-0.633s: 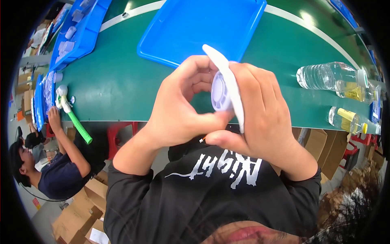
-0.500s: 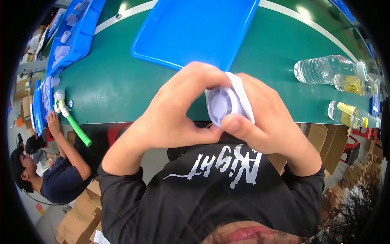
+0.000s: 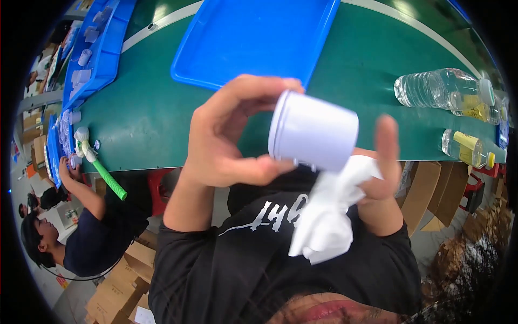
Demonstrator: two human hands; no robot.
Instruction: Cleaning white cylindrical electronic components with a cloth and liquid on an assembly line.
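Observation:
A white plastic cup-shaped part (image 3: 318, 129) lies sideways in the air in front of my chest. My left hand (image 3: 213, 135) grips it by its rimmed end, thumb below and fingers above. Close to its other end, my right hand (image 3: 382, 175) holds a crumpled white cloth or wipe (image 3: 326, 218), which hangs down over my shirt. One digit of that hand points upward, slightly blurred. Whether the cloth touches the part cannot be made out.
A blue tray (image 3: 186, 70) lies on the green table (image 3: 145, 119). At the left are a blue bin (image 3: 110, 65) of small parts, a green-handled hammer (image 3: 110, 181) with a wrapped head, and a co-worker (image 3: 91, 232). Clear bottles (image 3: 418, 89) lie at the right. Cardboard boxes (image 3: 116, 281) stand below.
The white part has turned from showing its open end to showing its side. My right hand has come away from it to the right, and the cloth now hangs loose.

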